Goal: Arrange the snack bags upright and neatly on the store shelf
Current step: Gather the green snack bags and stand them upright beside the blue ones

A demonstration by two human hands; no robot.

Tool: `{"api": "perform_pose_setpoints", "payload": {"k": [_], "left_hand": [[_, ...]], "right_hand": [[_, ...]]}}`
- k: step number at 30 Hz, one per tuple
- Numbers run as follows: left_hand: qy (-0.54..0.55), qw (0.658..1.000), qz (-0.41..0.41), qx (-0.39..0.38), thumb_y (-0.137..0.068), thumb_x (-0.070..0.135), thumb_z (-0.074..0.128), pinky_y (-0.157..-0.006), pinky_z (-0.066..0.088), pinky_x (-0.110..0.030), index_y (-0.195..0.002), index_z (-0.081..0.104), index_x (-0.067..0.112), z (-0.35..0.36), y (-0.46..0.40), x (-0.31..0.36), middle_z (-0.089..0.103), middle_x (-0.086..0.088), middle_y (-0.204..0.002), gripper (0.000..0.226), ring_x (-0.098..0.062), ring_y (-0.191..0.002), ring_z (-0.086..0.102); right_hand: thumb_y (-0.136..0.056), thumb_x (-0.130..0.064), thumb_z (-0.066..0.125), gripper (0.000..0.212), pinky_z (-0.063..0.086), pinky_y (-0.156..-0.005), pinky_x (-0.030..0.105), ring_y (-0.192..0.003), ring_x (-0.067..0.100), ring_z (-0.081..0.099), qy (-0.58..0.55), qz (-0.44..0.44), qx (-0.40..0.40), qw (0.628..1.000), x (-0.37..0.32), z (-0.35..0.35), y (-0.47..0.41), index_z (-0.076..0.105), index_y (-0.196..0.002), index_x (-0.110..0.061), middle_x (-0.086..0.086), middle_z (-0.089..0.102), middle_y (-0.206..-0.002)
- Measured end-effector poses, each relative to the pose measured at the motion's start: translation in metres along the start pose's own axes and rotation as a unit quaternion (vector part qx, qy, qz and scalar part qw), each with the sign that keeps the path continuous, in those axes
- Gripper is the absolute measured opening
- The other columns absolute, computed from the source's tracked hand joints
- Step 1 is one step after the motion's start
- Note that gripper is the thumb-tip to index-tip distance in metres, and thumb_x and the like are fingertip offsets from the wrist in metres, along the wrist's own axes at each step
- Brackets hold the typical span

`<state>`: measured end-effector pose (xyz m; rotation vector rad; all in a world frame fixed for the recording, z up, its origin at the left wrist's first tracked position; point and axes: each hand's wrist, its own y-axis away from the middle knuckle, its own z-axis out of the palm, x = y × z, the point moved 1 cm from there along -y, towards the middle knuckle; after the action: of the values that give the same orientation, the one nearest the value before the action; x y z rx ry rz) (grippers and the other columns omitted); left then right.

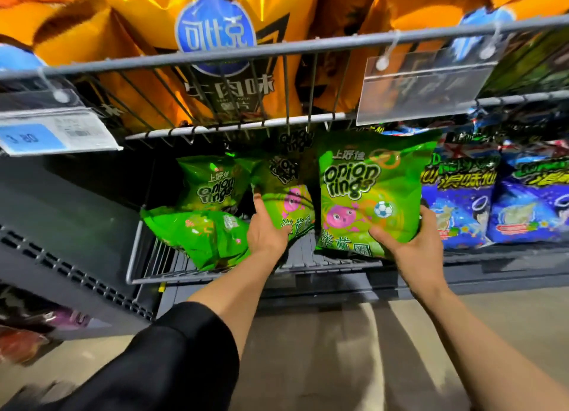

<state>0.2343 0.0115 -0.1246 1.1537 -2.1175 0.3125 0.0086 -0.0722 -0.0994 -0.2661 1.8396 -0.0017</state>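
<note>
Several green "onion rings" snack bags sit in a wire shelf basket (135,256). My right hand (409,241) grips the lower right corner of the front bag (369,192), which stands upright. My left hand (266,229) holds the lower left side of the middle green bag (286,195), upright just behind and to the left. A third green bag (209,183) stands further back on the left. A fourth green bag (200,235) lies tipped over at the basket's front left.
Blue snack bags (462,195) fill the shelf to the right. Orange chip bags (221,72) sit in the wire shelf (277,50) above, close over the green bags, with a clear price holder (421,87) and a price tag (58,133). Floor lies below.
</note>
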Motion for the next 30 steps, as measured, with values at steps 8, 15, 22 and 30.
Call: {"api": "perform_pose_setpoints", "payload": {"k": [8, 15, 22, 30], "left_hand": [[0.071, 0.997, 0.017, -0.016, -0.073, 0.032, 0.08, -0.103, 0.041, -0.042, -0.149, 0.012, 0.013, -0.005, -0.02, -0.002, 0.052, -0.017, -0.134, 0.104, -0.034, -0.123, 0.049], [0.083, 0.995, -0.012, -0.048, -0.07, 0.03, 0.083, -0.107, 0.037, -0.04, -0.146, 0.011, 0.007, 0.002, -0.031, 0.018, 0.045, -0.019, -0.14, 0.107, -0.035, -0.129, 0.043], [0.174, 0.973, 0.028, -0.15, -0.073, 0.006, 0.079, -0.093, 0.041, -0.021, -0.117, 0.031, 0.007, -0.02, -0.03, 0.007, 0.054, 0.001, -0.107, 0.065, -0.012, -0.102, 0.054], [-0.05, 0.997, -0.046, -0.041, -0.091, 0.031, 0.058, -0.099, 0.039, -0.037, -0.128, 0.049, 0.004, 0.004, -0.051, 0.025, 0.05, -0.024, -0.128, 0.047, -0.038, -0.123, 0.045]], "right_hand": [[-0.06, -0.004, 0.085, 0.066, 0.058, -0.073, 0.021, -0.084, 0.011, 0.07, -0.062, 0.027, -0.072, 0.995, 0.005, -0.013, -0.026, 0.054, -0.117, -0.009, 0.007, 0.07, -0.105], [-0.059, -0.004, 0.086, 0.062, 0.057, -0.066, 0.016, -0.072, 0.001, 0.068, -0.06, 0.018, -0.076, 0.995, 0.002, -0.007, -0.032, 0.055, -0.113, -0.01, 0.001, 0.07, -0.097], [-0.059, 0.002, 0.084, 0.066, 0.058, -0.067, 0.019, -0.073, 0.006, 0.069, -0.088, 0.047, -0.07, 0.993, 0.01, -0.005, -0.024, 0.053, -0.117, -0.007, 0.009, 0.069, -0.102], [-0.057, -0.005, 0.087, 0.069, 0.057, -0.068, 0.022, -0.078, 0.006, 0.066, -0.046, 0.029, -0.069, 0.996, 0.004, 0.004, -0.027, 0.048, -0.113, -0.011, 0.004, 0.065, -0.099]]}}
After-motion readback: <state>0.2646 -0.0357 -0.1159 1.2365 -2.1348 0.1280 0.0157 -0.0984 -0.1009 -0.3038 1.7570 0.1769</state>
